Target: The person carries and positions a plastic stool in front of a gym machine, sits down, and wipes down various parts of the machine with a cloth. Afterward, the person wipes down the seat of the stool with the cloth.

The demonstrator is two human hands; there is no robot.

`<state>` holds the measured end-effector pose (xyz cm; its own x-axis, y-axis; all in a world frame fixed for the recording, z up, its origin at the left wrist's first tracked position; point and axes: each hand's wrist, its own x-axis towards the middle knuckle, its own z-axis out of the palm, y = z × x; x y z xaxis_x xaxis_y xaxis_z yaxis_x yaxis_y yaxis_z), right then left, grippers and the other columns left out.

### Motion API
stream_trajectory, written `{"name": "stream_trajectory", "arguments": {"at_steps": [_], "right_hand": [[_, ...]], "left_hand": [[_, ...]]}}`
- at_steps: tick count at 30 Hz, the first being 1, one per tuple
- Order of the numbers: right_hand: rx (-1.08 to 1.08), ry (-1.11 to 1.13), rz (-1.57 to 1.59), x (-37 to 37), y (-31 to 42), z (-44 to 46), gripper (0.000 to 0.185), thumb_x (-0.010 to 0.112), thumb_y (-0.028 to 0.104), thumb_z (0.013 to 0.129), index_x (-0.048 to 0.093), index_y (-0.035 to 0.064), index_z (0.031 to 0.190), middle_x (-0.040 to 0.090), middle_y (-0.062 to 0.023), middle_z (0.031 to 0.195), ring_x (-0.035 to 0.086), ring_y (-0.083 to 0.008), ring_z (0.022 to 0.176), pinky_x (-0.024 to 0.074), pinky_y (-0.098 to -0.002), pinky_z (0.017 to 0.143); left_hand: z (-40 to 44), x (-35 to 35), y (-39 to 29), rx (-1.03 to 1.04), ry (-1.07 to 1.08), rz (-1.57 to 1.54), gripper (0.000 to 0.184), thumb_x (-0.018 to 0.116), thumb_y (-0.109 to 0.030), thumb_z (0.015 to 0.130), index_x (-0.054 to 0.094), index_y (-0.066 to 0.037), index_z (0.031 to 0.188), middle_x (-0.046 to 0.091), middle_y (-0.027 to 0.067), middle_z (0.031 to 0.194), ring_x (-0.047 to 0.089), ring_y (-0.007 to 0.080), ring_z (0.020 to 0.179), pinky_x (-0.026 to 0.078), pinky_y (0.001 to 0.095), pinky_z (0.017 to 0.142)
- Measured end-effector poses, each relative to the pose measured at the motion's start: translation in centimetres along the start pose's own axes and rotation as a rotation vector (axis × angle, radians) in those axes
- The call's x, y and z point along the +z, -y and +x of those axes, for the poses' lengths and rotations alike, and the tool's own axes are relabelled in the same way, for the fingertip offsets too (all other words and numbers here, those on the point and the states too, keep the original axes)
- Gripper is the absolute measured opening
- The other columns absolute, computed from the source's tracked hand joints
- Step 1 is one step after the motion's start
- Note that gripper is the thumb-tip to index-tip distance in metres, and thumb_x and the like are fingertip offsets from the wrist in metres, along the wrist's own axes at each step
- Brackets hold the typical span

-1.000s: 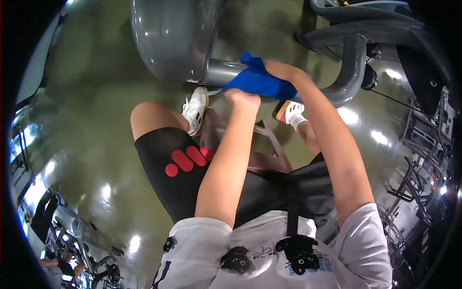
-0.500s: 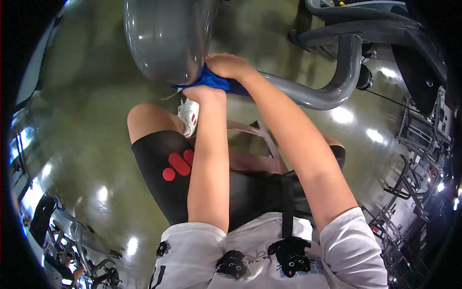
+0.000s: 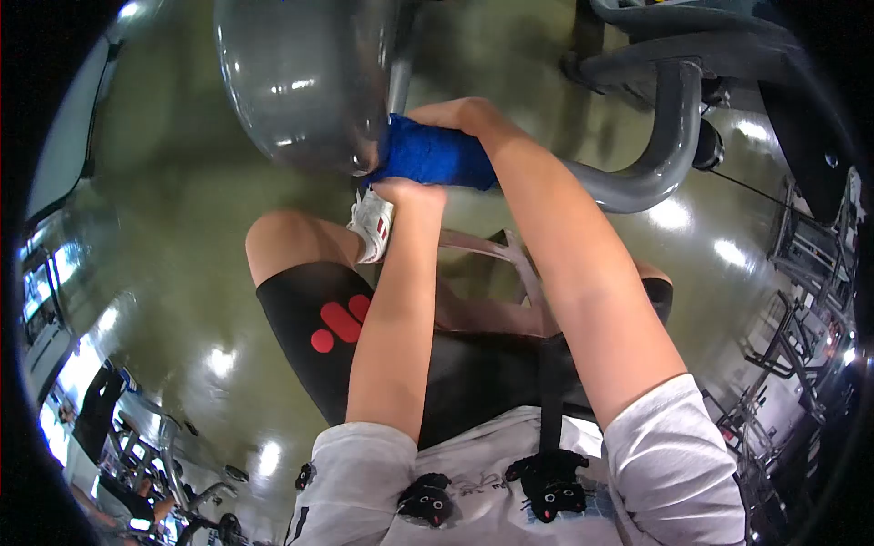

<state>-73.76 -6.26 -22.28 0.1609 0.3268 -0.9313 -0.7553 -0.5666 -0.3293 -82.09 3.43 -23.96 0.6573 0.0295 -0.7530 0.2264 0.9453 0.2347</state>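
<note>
A blue cloth (image 3: 432, 153) lies around the grey metal tube (image 3: 628, 187) of an exercise machine, close to its large rounded grey cover (image 3: 305, 86). My left hand (image 3: 408, 189) grips the cloth along its near edge; its fingers go out of sight under the cloth. On the far side, my right hand (image 3: 460, 113) is bent over the tube and holds the cloth there, with most of its fingers hidden. Both hands are close to the end of the cover.
Below my arms is a pinkish metal frame (image 3: 523, 273) between my legs. My white shoe (image 3: 371, 223) rests on the green floor (image 3: 173, 300). More gym machines (image 3: 787, 337) line the right side, and a person (image 3: 146, 500) is at the lower left.
More of the blue cloth now shows, spread flatter along the tube. My hands have shifted slightly right, and my left hand sits a little lower. The view has moved a little.
</note>
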Motion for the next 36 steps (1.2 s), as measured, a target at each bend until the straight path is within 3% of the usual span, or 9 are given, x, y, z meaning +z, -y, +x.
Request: {"name": "stream_trajectory", "arguments": {"at_steps": [3,6,8,12,15,21,27,29,36], "right_hand": [[-0.157,-0.259,-0.205,-0.2,-0.8,-0.7,0.064,0.053,0.057,0.075,0.056,0.0137,0.122,0.059,-0.0091,0.120,0.058,-0.0199,0.103,0.0413,-0.0345,0.093],[-0.276,-0.246,-0.318,0.0,-1.4,-2.0,0.049,0.041,0.041,0.089,0.055,0.0097,0.124,0.058,-0.0041,0.123,0.053,-0.0174,0.110,0.0378,-0.0315,0.095],[-0.368,-0.307,-0.641,0.1,-1.6,-4.0,0.048,0.039,0.041,0.089,0.053,0.0130,0.125,0.054,-0.0128,0.127,0.054,-0.0273,0.113,0.0397,-0.0373,0.097],[-0.723,-0.390,-0.508,1.8,-3.7,-5.2,0.042,0.034,0.035,0.093,0.053,0.0127,0.124,0.052,-0.0136,0.128,0.052,-0.0311,0.115,0.0402,-0.0390,0.096],[-0.646,-0.624,-0.553,4.4,-4.2,-9.0,0.042,0.037,0.040,0.093,0.055,0.0147,0.121,0.055,-0.0132,0.124,0.054,-0.0318,0.112,0.0415,-0.0391,0.094],[-0.983,-1.072,-0.875,7.3,-7.0,-8.3,0.037,0.045,0.030,0.091,0.050,0.0180,0.126,0.048,-0.0063,0.133,0.047,-0.0264,0.119,0.0383,-0.0462,0.094],[-0.932,-0.843,-0.679,7.2,-2.6,-6.8,0.036,0.040,0.028,0.092,0.054,0.0087,0.119,0.054,-0.0101,0.124,0.049,-0.0288,0.116,0.0398,-0.0446,0.092],[-0.673,-0.627,-0.613,6.6,-0.6,-7.4,0.040,0.035,0.032,0.093,0.056,0.0069,0.116,0.056,-0.0122,0.121,0.050,-0.0311,0.115,0.0406,-0.0427,0.091],[-0.552,-0.399,-0.382,3.9,1.3,-4.0,0.047,0.029,0.042,0.091,0.054,0.0169,0.123,0.051,-0.0140,0.129,0.051,-0.0309,0.114,0.0382,-0.0382,0.094]], "left_hand": [[0.1,-0.3,-0.3,-0.129,0.115,-0.033,0.060,0.021,-0.054,0.089,0.058,-0.014,0.117,0.055,0.0099,0.124,0.049,0.0303,0.115,0.035,0.0497,0.102],[-0.3,0.0,-0.9,-0.195,0.091,-0.086,0.061,0.022,-0.054,0.089,0.056,-0.013,0.119,0.054,0.0101,0.124,0.049,0.0297,0.116,0.034,0.0484,0.103],[-0.6,0.6,-0.4,-0.118,0.093,-0.087,0.060,0.022,-0.054,0.090,0.055,-0.013,0.120,0.054,0.0098,0.125,0.049,0.0292,0.116,0.034,0.0479,0.103],[-3.0,2.6,0.5,0.082,-0.003,0.000,0.058,0.023,-0.052,0.091,0.053,-0.013,0.122,0.053,0.0095,0.126,0.049,0.0279,0.116,0.034,0.0470,0.103],[-3.0,1.9,1.3,0.122,0.112,0.021,0.053,0.024,-0.047,0.093,0.053,-0.014,0.122,0.052,0.0097,0.126,0.050,0.0272,0.115,0.035,0.0466,0.103],[-3.1,2.6,0.1,-0.050,0.105,0.062,0.047,0.025,-0.037,0.095,0.046,-0.012,0.129,0.045,0.0095,0.135,0.041,0.0257,0.125,0.032,0.0420,0.105],[-0.6,1.4,-3.2,-0.160,0.047,-0.179,0.050,0.025,-0.039,0.093,0.050,-0.009,0.124,0.051,0.0110,0.126,0.047,0.0293,0.119,0.034,0.0451,0.102],[-2.0,2.5,-3.1,-0.028,0.004,-0.093,0.050,0.026,-0.040,0.093,0.050,-0.009,0.125,0.052,0.0106,0.125,0.048,0.0286,0.118,0.035,0.0450,0.102],[-1.7,1.9,-2.4,-0.111,0.174,-0.123,0.061,0.026,-0.059,0.086,0.044,-0.019,0.129,0.044,0.0075,0.132,0.040,0.0273,0.124,0.030,0.0463,0.104]]}}
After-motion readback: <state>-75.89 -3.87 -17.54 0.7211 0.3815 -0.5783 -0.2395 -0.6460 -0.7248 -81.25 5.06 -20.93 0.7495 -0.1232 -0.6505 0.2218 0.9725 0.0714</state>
